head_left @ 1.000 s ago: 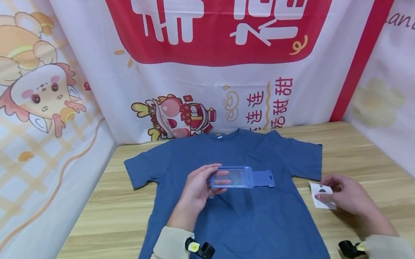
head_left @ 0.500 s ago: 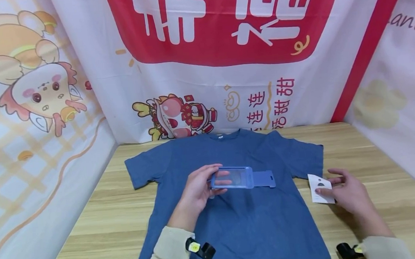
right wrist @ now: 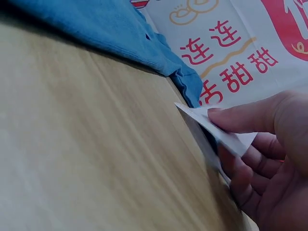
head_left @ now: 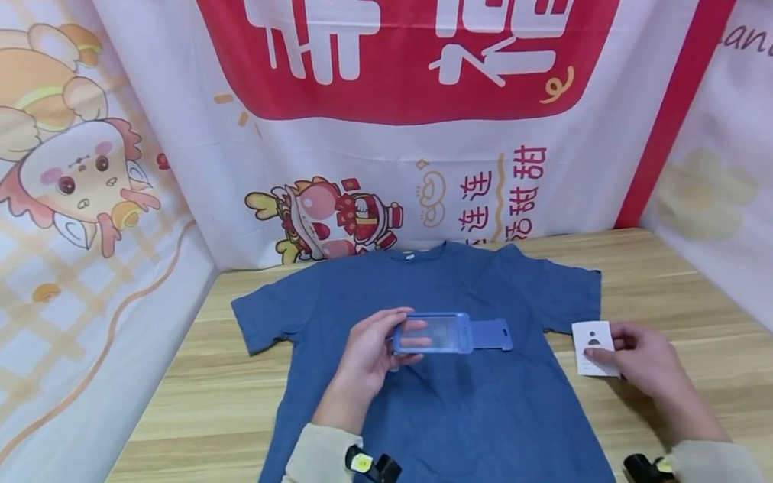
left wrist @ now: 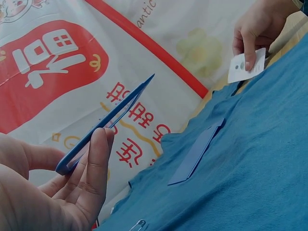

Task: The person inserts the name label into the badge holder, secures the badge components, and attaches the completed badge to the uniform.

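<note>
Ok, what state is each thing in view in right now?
T-shirt: spread out, lightly creased
Blue frame: in left hand, raised off the T-shirt
Blue panel: on the T-shirt, apart from the blue frame
White card: pinched by right hand, print facing head camera
Metal pin: partly cut off, clasp state unclear

I'm seeing smooth plastic in the blue frame (head_left: 463, 334) around a see-through window (head_left: 445, 332). The shirt (head_left: 444, 428) is showing matt, finely textured cloth, the card (head_left: 591, 335) is looking papery and smooth, the tabletop (head_left: 187, 412) is displaying wood grain, and the backdrop (head_left: 323, 143) is hanging like creased fabric.
</note>
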`<state>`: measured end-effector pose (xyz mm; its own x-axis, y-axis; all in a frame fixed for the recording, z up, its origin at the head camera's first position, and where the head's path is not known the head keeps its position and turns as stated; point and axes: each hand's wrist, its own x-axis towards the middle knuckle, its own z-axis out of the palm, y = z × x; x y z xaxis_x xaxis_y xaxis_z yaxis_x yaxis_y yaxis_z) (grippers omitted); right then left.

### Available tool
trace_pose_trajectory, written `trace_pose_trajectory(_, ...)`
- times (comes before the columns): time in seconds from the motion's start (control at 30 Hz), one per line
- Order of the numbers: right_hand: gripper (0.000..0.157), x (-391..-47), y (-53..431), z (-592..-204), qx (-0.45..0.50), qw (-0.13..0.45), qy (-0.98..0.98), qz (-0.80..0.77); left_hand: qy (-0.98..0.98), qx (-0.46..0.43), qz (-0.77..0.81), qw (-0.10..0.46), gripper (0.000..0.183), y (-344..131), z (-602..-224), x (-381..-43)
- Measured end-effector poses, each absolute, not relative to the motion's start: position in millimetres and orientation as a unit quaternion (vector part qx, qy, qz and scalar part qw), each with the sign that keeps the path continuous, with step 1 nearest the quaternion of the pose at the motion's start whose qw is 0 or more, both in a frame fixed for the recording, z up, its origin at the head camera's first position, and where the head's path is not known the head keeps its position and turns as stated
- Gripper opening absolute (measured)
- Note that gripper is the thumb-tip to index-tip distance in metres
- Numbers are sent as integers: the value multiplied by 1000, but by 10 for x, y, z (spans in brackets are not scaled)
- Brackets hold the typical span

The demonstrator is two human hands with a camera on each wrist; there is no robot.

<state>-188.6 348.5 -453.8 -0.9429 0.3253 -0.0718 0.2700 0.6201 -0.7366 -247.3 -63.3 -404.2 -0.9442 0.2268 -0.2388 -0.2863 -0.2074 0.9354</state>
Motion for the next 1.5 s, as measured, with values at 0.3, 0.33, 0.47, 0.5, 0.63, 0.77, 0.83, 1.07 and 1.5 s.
trace_pose_trajectory(0.3,73,-1933,3290,-4465,-215,36,-836,504,603,-30,780,162,34,-673,-4065,-2482)
trace_pose_trajectory(0.33,72,-1936,3260,-4449,-211,39,-828,518,603,-31,780,162,34,-673,-4066,-2482)
trace_pose_trajectory(0.47,39,-1951,3117,-4390,-163,54,-765,621,602,-30,780,170,34,-661,-4070,-2486)
trace_pose_trajectory(0.5,30,-1956,3078,-4378,-144,53,-751,642,602,-28,780,171,35,-657,-4075,-2488)
trace_pose_trajectory(0.63,8,-1994,2933,-4347,-83,31,-711,698,599,-29,780,180,34,-635,-4092,-2484)
trace_pose_trajectory(0.77,18,-2045,2809,-4331,-41,-3,-712,701,597,-36,780,184,35,-622,-4110,-2483)
trace_pose_trajectory(0.83,22,-2069,2750,-4325,-24,-14,-716,698,597,-36,780,184,38,-618,-4117,-2481)
trace_pose_trajectory(1.07,29,-2179,2519,-4318,-32,-28,-723,689,602,-37,777,181,37,-607,-4121,-2465)
trace_pose_trajectory(1.5,42,-2384,2207,-4191,-42,-37,-723,689,601,-44,780,171,35,-624,-4141,-2469)
